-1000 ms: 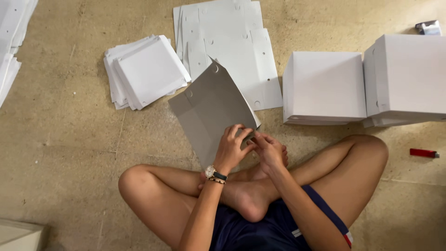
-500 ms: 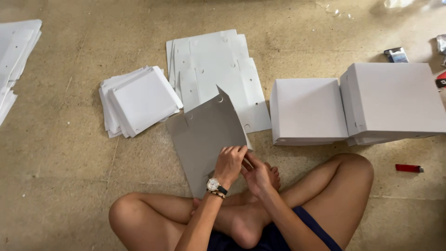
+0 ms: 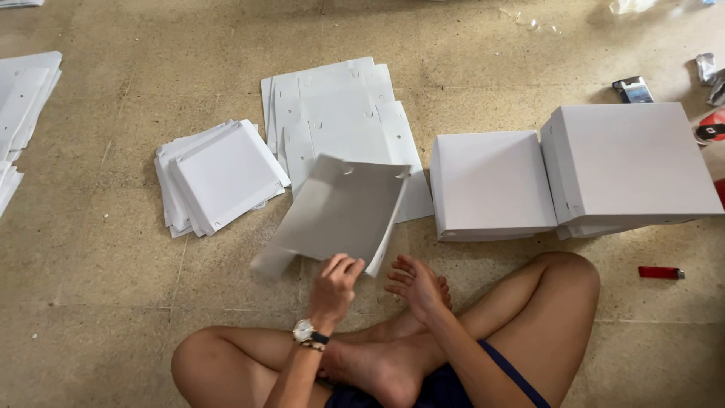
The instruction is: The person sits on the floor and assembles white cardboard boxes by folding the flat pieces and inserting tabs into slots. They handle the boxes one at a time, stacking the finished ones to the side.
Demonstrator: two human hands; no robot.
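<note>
I sit cross-legged on a stone floor. My left hand [image 3: 337,282], with a wristwatch on it, grips the near edge of a grey-white flat cardboard sheet [image 3: 340,211] that is lifted and tilted over the floor. Beside it, my right hand [image 3: 418,284] hovers over my foot with its fingers spread. It holds nothing and does not touch the sheet.
Behind the sheet lies a stack of flat white die-cut sheets [image 3: 332,113]. A pile of square white pieces [image 3: 220,175] is to the left, with more white stacks [image 3: 23,98] at the left edge. Two folded white boxes [image 3: 491,181] [image 3: 630,162] stand to the right, a red lighter [image 3: 661,273] near my knee.
Both hands were pinching the sheet's near corner. The right hand has let go and opened, and the sheet has swung flatter and to the left in the left hand.
</note>
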